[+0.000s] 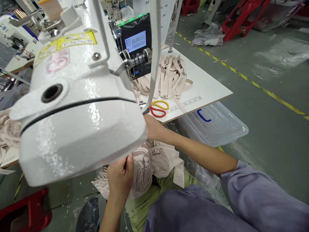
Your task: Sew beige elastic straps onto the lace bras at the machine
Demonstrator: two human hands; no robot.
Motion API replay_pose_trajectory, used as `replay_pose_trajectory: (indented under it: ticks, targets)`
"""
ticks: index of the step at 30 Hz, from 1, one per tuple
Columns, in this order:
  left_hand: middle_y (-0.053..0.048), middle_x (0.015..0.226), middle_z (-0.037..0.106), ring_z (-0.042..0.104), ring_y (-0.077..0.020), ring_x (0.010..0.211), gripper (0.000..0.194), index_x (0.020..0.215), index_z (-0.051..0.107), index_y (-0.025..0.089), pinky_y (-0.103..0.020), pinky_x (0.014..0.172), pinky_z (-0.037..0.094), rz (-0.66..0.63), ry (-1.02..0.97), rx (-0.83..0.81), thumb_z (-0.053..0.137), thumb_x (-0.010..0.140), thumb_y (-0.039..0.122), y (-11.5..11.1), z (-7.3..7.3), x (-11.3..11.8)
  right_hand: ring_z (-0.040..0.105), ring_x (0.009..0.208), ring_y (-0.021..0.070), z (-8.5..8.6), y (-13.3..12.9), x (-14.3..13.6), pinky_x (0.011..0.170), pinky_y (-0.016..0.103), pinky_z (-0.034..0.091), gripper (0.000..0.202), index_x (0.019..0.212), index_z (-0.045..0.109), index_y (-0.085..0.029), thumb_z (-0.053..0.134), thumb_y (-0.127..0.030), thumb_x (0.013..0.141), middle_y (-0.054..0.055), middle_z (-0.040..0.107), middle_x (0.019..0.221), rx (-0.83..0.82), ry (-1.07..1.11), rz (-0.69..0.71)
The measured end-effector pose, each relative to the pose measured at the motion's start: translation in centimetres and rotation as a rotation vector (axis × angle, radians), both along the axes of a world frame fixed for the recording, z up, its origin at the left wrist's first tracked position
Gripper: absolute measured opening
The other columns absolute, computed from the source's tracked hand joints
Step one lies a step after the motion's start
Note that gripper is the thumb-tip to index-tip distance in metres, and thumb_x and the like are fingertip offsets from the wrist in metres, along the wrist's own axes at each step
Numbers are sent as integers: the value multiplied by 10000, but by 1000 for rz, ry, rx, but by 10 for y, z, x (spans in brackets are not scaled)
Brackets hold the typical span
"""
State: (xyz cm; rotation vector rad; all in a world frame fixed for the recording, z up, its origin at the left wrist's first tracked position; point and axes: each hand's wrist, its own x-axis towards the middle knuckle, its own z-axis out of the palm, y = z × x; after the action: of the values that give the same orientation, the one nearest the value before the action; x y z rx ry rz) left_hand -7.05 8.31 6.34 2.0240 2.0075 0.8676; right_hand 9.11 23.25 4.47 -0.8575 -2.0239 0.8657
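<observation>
A beige lace bra (142,167) with a white label (179,175) hangs over my lap, below the white sewing machine head (82,129). My left hand (121,174) is closed on the bra's edge at the left, thumb pressed against the curled fingers. Close to the needle side, my right hand (154,129) reaches in above the bra; its fingers are hidden behind the machine head. The needle area and the upper part of the bra are also out of sight. Just beyond my right hand lie scissors with red and yellow handles (159,109).
Beige straps (171,75) are heaped on the white table (212,88) beside a lit control panel (135,45). A clear lidded bin (217,125) stands under the table's right edge. More beige lace pieces (11,129) lie at left. A red stool (29,209) is at lower left.
</observation>
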Motion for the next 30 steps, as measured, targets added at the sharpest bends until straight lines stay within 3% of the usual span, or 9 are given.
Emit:
replay_pose_trajectory:
  ticks: [10, 19, 23, 30]
  targets:
    - [-34, 890, 792, 752, -218, 841, 271, 1084, 762, 284, -263, 641, 555, -2, -12, 15, 551, 915, 304, 1, -2, -1, 537, 844, 199, -5, 0, 0, 732, 313, 432, 68, 768, 541, -183, 588, -134, 780, 47, 588, 906, -12, 48, -7]
    - [-29, 824, 786, 699, -161, 583, 263, 1011, 778, 246, -230, 469, 467, 38, 38, 36, 551, 928, 351, -4, 3, -8, 522, 809, 159, -5, -2, -2, 698, 261, 413, 50, 812, 577, -180, 605, -145, 791, 25, 583, 911, -48, 75, -8]
    - [-48, 902, 789, 732, -188, 710, 251, 1027, 770, 233, -237, 545, 507, 71, 55, 56, 572, 925, 348, -7, 4, -12, 508, 744, 143, -6, -5, -2, 667, 258, 404, 62, 837, 600, -180, 608, -136, 794, 28, 587, 922, -67, 105, -20]
    - [-59, 939, 783, 738, -206, 816, 222, 1024, 761, 221, -258, 656, 553, 102, 33, 79, 586, 915, 303, -10, 3, -17, 510, 809, 152, -7, -8, -4, 731, 262, 402, 45, 826, 601, -179, 623, -142, 814, 27, 568, 919, -25, 124, -34]
